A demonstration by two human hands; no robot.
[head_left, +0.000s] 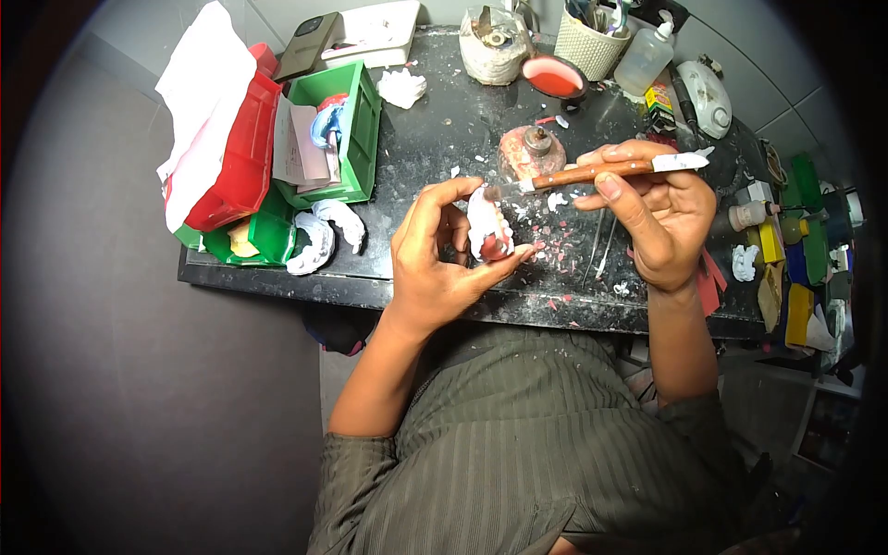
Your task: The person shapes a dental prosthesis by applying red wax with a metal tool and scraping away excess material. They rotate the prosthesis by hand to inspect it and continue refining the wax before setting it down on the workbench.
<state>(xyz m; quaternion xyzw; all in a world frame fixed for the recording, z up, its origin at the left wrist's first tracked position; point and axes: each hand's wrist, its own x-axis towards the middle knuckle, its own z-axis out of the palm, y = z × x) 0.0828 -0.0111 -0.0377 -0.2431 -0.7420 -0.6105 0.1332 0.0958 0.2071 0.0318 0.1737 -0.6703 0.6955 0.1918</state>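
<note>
Carving wax: left hand pinches denture cast above near table edge; right hand clasps wooden-handled knife, tip touching cast. Next move, judged: light, steady trimming strokes.

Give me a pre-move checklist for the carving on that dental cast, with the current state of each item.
1. Left hand grips dental cast between thumb and fingers: ok.
2. Right hand holds wooden-handled knife: ok.
3. Knife tip meets the cast's upper edge: cannot tell, too small.
4. Cast held above the worktop, not resting on it: ok.
5. Burner lit: cannot tell.
6. Worktop free of debris: not ok, chips lie scattered.
</note>
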